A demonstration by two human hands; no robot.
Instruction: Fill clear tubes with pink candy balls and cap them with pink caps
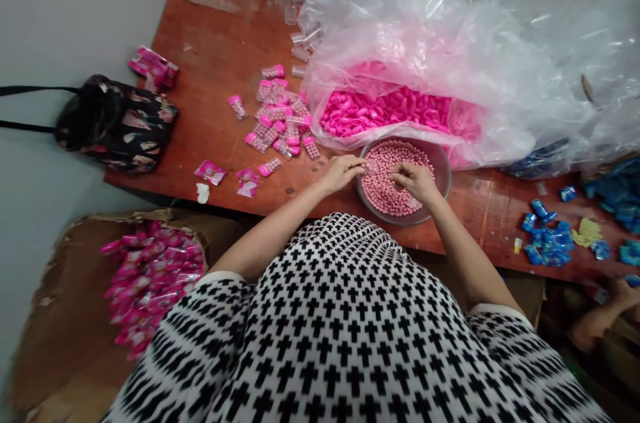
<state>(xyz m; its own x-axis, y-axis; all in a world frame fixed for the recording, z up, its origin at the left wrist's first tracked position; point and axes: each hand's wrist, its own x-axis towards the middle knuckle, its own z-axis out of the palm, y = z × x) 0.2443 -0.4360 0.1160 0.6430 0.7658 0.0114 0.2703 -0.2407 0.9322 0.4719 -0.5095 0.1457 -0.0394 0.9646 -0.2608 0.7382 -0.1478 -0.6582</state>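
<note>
A round metal bowl (443, 170) full of small pink candy balls (387, 183) stands on the brown wooden table (215, 63) just in front of me. My left hand (343, 171) is at the bowl's left rim with fingers pinched on a small clear tube (369, 168). My right hand (414, 182) rests over the candies, fingers curled as if pinching some. A heap of filled tubes with pink caps (283, 118) lies left of the bowl.
A big clear plastic bag (425, 50) holding loose pink caps (380, 110) lies behind the bowl. Blue packets (547, 236) sit at right. A dark bag (117, 120) hangs at the table's left edge. A cardboard box (60, 316) holds pink packets (150, 280). Another person's hand (623, 293) shows lower right.
</note>
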